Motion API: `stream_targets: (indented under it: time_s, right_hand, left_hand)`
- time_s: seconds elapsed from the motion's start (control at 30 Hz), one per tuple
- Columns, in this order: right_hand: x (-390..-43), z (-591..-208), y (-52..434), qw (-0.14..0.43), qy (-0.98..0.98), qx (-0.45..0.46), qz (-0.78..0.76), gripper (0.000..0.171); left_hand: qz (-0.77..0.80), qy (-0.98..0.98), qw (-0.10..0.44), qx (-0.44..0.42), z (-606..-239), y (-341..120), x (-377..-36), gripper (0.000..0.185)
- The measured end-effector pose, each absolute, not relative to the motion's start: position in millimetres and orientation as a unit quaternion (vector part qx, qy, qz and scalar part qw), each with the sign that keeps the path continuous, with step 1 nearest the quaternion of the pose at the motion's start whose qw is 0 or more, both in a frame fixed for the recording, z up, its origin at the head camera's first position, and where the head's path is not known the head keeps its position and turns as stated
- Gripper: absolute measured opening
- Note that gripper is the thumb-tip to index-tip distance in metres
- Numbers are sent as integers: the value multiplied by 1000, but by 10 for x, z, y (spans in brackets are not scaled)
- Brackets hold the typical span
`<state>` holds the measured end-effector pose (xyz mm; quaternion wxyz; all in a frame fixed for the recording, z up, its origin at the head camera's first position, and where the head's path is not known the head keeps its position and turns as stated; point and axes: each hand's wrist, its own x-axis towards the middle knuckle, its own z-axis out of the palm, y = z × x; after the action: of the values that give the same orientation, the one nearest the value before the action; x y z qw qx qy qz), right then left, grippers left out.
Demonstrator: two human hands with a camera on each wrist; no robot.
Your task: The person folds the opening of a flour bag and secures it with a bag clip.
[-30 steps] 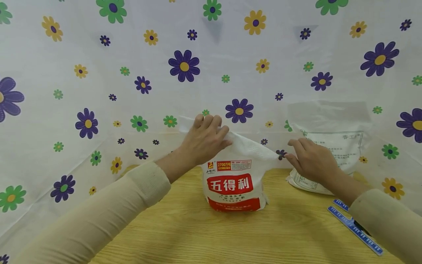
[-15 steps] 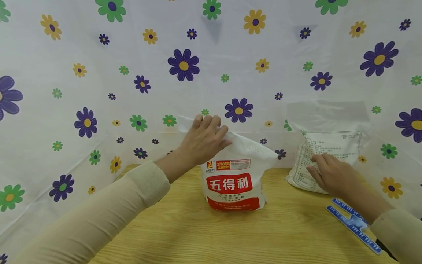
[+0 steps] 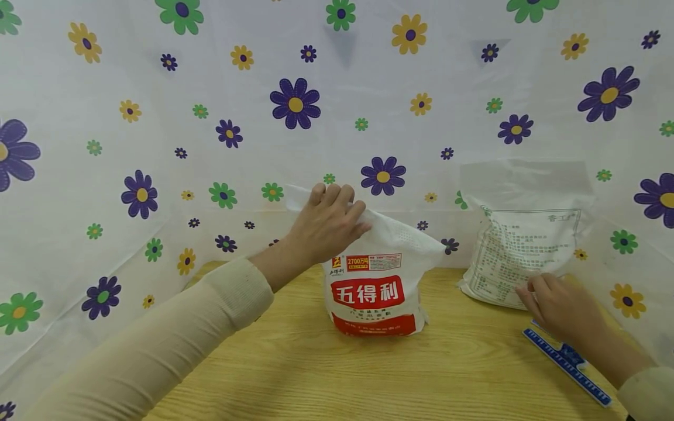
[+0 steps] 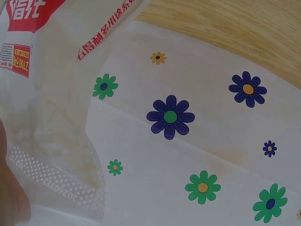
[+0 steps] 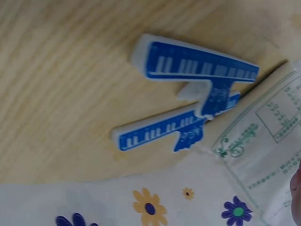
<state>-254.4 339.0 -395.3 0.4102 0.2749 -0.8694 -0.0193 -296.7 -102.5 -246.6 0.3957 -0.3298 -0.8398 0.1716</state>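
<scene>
Steadying flour bag (image 3: 375, 280) top, left hand (image 3: 323, 225) clenched on it | right hand (image 3: 560, 307) relaxed (holding nothing) over blue clip (image 3: 566, 359) near table (image 3: 316, 374) right edge | pinch clip at its middle.

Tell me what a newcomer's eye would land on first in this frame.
First the white bag with its red label, standing mid-table, its top corner gripped by the left hand. Next the flowered sheet hung behind and around the wooden table. At the right, the right hand sits over a blue clip, beside a second, printed bag leaning on the sheet.
</scene>
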Motion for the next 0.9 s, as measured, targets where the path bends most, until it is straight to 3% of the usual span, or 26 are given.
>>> stream_targets:
  time_s: [0.2, 0.3, 0.43, 0.53, 0.67, 0.9]
  right_hand:
    - [-2461, -4128, 3552, 399, -881, 251, -45, 53]
    - [-2357, -4194, 3628, 338, -912, 218, -83, 52]
    - [-2218, -4307, 3744, 213, -940, 187, -191, 28]
    - [-2165, -4427, 3813, 156, -962, 143, -174, 22]
    - [-2152, -4530, 3844, 117, -986, 84, -80, 42]
    - [-2175, -4558, 3812, 101, -992, 75, -24, 44]
  left_hand:
    - [169, -838, 398, -333, -2477, -1031, -2965, 41]
    - [169, -839, 396, -333, -2483, -1034, -2968, 41]
    - [168, -840, 397, -329, -2493, -1027, -2972, 41]
    - [166, -841, 399, -326, -2501, -1008, -2971, 41]
    - [168, -842, 400, -321, -2508, -987, -2967, 40]
    - [145, -854, 377, -328, -2472, -953, -2942, 38]
